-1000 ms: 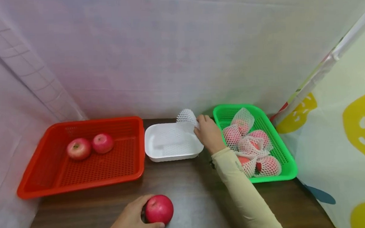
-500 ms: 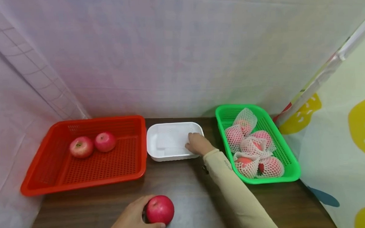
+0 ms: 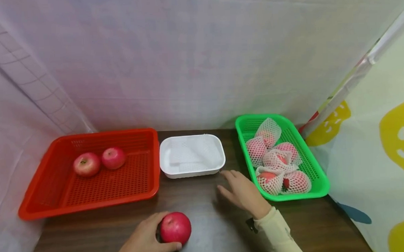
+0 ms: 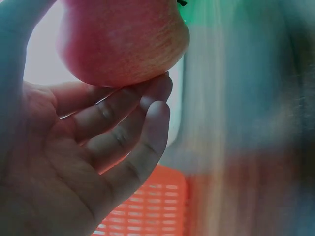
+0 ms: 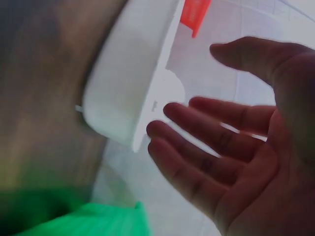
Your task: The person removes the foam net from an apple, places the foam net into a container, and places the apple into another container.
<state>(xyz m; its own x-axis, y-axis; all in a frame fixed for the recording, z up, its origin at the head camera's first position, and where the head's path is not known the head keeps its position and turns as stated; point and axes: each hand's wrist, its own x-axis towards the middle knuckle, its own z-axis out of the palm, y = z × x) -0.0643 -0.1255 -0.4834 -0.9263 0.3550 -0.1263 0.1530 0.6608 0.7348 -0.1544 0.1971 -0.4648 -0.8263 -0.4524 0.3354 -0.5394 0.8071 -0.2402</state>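
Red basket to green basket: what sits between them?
The head view shows a white tray, then brown tabletop, with the right hand at the gap's near end.

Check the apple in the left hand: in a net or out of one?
Out: the apple in the left hand shows bare red skin in the head view, unlike the netted fruit in the green basket.

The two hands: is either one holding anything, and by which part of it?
The left hand holds a red apple by its left side, between thumb and fingers. The right hand holds nothing.
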